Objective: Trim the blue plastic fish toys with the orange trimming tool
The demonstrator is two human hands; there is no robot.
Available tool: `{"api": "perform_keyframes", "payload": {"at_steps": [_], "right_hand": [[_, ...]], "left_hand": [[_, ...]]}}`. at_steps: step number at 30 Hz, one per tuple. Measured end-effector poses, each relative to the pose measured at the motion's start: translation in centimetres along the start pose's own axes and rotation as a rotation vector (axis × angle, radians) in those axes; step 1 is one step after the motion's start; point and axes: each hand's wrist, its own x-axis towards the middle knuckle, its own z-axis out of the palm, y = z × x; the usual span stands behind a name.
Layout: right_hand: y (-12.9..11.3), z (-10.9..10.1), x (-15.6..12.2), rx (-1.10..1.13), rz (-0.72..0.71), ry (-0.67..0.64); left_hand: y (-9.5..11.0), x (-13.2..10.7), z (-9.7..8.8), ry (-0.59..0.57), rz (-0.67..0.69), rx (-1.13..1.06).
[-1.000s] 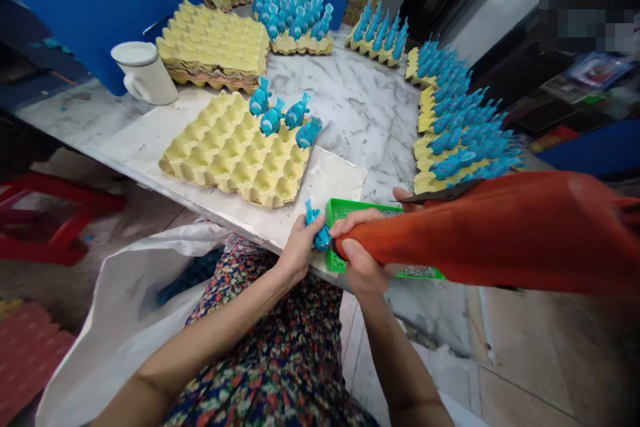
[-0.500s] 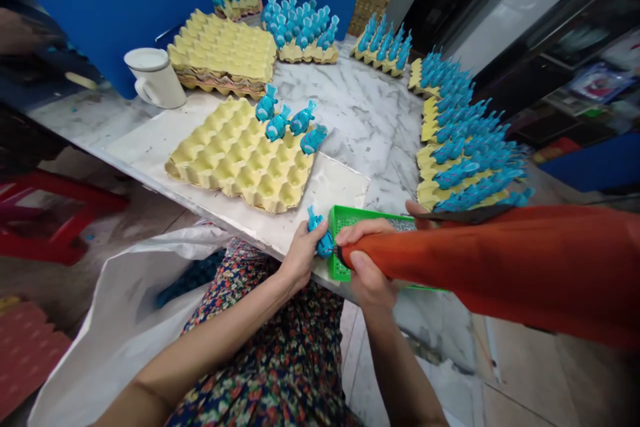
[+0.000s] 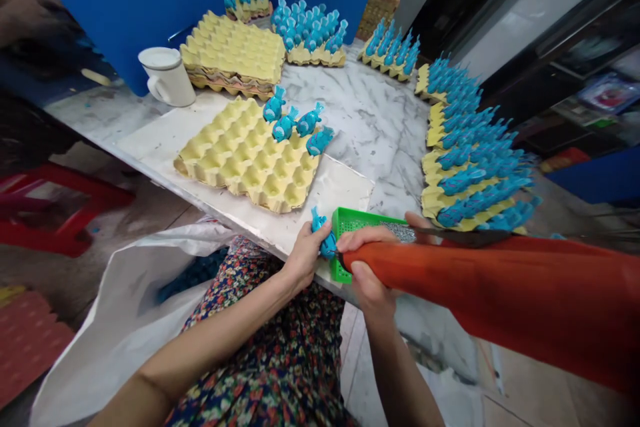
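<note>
My left hand (image 3: 303, 255) pinches a shiny blue bird-shaped toy (image 3: 328, 244) at the table's front edge, its tail pointing up and away. My right hand (image 3: 374, 280) is wrapped round the front of an orange electric screwdriver (image 3: 430, 270). The tool's black nose points left at the toy's lower end; whether its tip touches cannot be made out. Under and behind the tool is a green perforated basket (image 3: 347, 219) holding small silvery metal pieces (image 3: 399, 231), probably screws. A yellow egg tray (image 3: 240, 157) beyond my left hand carries several blue toys (image 3: 309, 120) in its far right corner.
More egg trays of blue toys line the right side (image 3: 480, 147) and back (image 3: 315, 57). A tray stack (image 3: 235, 47) stands beside a lidded white mug (image 3: 173, 83). Below hangs a white bag (image 3: 125, 307); left are a red stool (image 3: 75, 203) and another person's hand (image 3: 30, 17).
The whole scene has shifted slightly right in view. The screwdriver's rear end has swung lower, uncovering more of the metal pieces. Both hands keep their holds.
</note>
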Motion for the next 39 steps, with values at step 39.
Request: {"api": "perform_keyframes", "payload": {"at_steps": [39], "right_hand": [[1.5, 1.2, 0.1, 0.054, -0.048, 0.092]], "left_hand": [[0.0, 0.2, 0.3, 0.015, -0.017, -0.077]]}}
